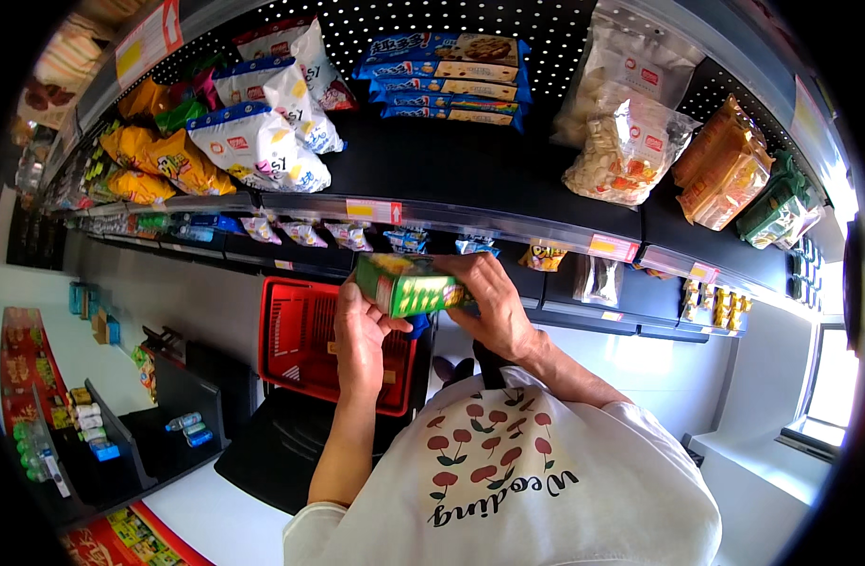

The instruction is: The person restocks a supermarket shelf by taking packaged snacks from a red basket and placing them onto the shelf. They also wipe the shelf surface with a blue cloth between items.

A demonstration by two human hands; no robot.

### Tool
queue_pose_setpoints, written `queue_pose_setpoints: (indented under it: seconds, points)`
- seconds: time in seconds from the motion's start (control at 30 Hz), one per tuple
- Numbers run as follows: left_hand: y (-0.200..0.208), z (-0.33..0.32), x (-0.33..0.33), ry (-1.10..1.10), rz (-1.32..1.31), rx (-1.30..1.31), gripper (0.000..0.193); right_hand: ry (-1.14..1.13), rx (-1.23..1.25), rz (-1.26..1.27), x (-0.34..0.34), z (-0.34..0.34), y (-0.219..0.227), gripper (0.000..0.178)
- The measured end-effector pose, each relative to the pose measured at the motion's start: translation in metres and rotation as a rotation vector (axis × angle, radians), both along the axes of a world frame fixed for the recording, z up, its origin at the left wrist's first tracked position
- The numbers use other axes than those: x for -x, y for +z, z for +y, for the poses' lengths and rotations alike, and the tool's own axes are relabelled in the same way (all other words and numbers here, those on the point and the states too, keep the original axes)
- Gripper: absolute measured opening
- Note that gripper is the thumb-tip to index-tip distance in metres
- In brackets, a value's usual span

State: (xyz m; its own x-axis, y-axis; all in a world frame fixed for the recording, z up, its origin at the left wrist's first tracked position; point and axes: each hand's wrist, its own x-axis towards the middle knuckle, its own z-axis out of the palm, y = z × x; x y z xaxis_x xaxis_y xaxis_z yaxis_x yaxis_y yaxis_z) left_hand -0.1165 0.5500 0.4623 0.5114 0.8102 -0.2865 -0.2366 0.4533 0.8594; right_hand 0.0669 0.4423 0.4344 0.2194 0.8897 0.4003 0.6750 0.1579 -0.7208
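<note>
Left hand [360, 330] and right hand [497, 309], part-curled, hold opposite ends of a green box [414, 292] above the far right of the red basket [296, 357]; light, even pressure should steady it without denting. Beyond the basket, white snack bags [253, 146] occupy a shelf [442, 170].

We have a long black shelf [451, 168] before us. On its left part we see shiny yellow snack bags [184, 163] and puffy white plastic bags with blue tops [253, 146]; toward the middle, a stack of flat blue packs [444, 79]; on the right, clear plastic bags of pale pieces [627, 151], orange-brown packs [725, 170] and dark green packs [780, 206].
</note>
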Motion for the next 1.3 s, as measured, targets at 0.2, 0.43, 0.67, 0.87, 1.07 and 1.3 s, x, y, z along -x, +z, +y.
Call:
queue_pose_setpoints:
  seconds: [0.2,0.43,0.67,0.87,1.07,1.3]
  points:
    - [-0.022,0.015,-0.037,-0.182,0.253,-0.571,0.051,0.048,0.005,1.011,-0.023,0.005,0.011,0.049]
    - [-0.010,0.051,-0.102,-0.305,0.179,-0.731,0.049,-0.216,-0.082,0.601,-0.071,0.032,0.015,0.059]
    - [-0.027,0.090,-0.157,-0.331,0.092,-0.729,0.053,-0.414,-0.116,0.300,-0.115,0.066,-0.003,0.056]
    - [-0.061,0.116,-0.178,-0.308,0.207,-0.806,0.053,-0.421,-0.087,0.375,-0.125,0.081,-0.016,0.053]
    - [-0.057,0.112,-0.181,-0.330,0.216,-0.758,0.052,-0.410,-0.081,0.454,-0.128,0.083,-0.016,0.053]
    - [-0.060,0.109,-0.187,-0.279,0.215,-0.827,0.052,-0.422,-0.102,0.423,-0.132,0.084,-0.022,0.056]
